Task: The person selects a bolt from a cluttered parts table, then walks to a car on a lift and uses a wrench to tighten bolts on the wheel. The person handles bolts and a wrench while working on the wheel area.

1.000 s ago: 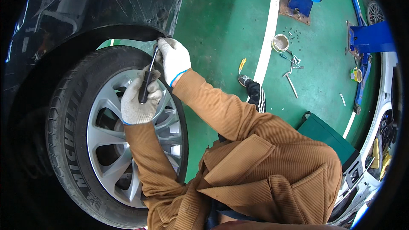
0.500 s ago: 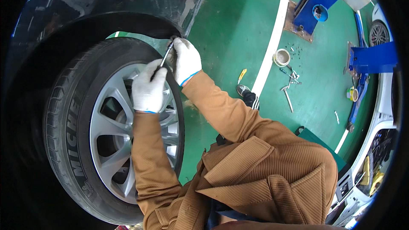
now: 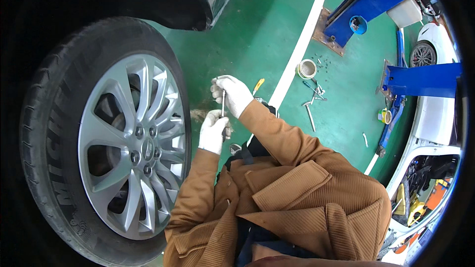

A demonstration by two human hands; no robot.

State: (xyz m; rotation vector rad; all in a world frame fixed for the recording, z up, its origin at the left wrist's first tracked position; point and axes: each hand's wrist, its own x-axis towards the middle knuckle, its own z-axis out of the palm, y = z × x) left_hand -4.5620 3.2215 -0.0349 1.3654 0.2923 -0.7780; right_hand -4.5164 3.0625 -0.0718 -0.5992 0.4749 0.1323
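Right of the wheel (image 3: pixel 147 149), the left hand (image 3: pixel 213 132) grips a screwdriver (image 3: pixel 223 104). The right hand (image 3: pixel 232 95) curls by its tip, grip unclear.

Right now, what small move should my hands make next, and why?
Perhaps ease the right hand clear of the screwdriver, since the left hand grips it and the shaft's far end meets the right hand in this view.

I count two gloved hands (image 3: pixel 235 96), my own, and one metal-shafted tool (image 3: pixel 223 105) at centre; one wheel (image 3: pixel 148 149) at nine o'clock; five lug nuts (image 3: pixel 147 169) in it. Toward two o'clock I count one blue cup (image 3: pixel 364 25); one round tin (image 3: pixel 307 77).
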